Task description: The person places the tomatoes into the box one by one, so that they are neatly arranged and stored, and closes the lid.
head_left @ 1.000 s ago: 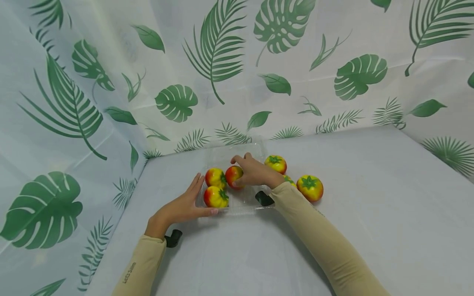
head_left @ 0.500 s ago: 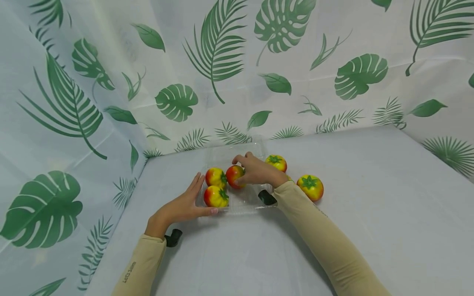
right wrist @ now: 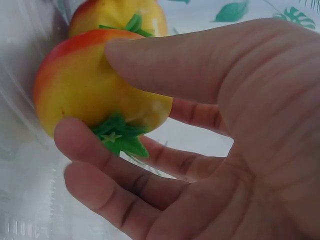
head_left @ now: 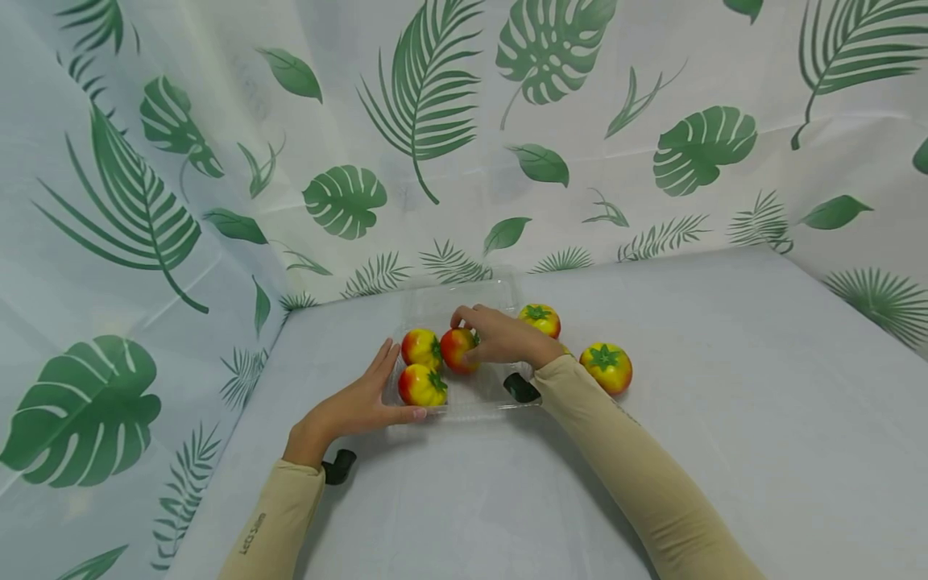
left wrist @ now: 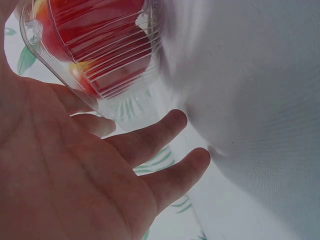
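A clear plastic clamshell box (head_left: 474,393) lies with its lid (head_left: 464,300) folded back. Two red-and-yellow tomatoes, a rear one (head_left: 419,348) and a front one (head_left: 420,387), sit on its left side. My right hand (head_left: 502,337) reaches in and grips a third tomato (right wrist: 90,82) between thumb and fingers, beside the rear one. That tomato's green calyx (right wrist: 117,135) faces my fingers in the right wrist view. With fingers extended, my left hand (head_left: 358,407) steadies the box's left side, its thumb along the front edge. In the left wrist view, red tomato shows through the ribbed wall (left wrist: 120,70).
Right of the box, one tomato (head_left: 540,321) stands near the lid and another (head_left: 606,368) farther right. A sliver of one more shows behind my right wrist. A leaf-printed curtain (head_left: 580,161) borders the white tabletop (head_left: 725,403) at the back and sides.
The tomato in my right hand has shifted slightly lower in the head view, and my right fingers have come down a little with it. My left hand stays in place.
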`<state>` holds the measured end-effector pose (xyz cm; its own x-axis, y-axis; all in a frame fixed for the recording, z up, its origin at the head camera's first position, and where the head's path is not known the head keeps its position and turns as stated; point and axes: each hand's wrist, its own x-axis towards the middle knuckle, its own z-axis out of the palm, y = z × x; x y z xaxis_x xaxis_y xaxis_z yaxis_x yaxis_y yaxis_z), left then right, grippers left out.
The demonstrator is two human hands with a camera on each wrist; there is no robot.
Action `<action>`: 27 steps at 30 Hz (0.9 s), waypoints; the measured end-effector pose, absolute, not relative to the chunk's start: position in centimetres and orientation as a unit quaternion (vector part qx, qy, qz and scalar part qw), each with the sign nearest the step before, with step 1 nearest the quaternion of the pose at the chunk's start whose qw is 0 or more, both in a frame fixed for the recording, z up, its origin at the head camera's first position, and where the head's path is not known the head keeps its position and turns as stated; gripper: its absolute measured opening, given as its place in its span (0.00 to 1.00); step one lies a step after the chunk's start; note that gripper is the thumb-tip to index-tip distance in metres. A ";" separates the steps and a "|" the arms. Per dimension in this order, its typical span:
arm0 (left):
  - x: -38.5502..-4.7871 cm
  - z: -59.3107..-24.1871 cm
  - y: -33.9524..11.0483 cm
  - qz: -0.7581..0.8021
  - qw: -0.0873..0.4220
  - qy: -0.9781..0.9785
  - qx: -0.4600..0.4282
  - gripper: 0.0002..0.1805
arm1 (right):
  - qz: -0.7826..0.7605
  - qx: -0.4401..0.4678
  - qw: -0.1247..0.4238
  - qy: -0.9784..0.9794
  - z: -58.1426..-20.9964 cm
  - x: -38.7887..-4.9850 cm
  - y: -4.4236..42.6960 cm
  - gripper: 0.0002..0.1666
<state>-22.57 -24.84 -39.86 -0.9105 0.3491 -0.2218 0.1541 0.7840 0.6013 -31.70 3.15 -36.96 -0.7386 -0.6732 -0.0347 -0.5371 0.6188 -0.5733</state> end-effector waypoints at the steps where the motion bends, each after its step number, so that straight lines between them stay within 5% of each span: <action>1: -22.6 -39.8 -24.8 0.300 0.163 0.930 0.135 0.71 | -0.273 -0.341 0.123 0.891 -37.0 -31.7 3.1 0.29; 27: -22.5 -39.9 -24.9 0.304 0.163 0.929 0.136 0.71 | -0.282 -0.299 0.101 0.906 -36.8 -31.3 3.0 0.31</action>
<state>-22.54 -24.87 -39.88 -0.9097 0.3517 -0.2207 0.1529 0.7780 0.6093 -31.32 3.05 -36.79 -0.8002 -0.5995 -0.0149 -0.4854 0.6621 -0.5709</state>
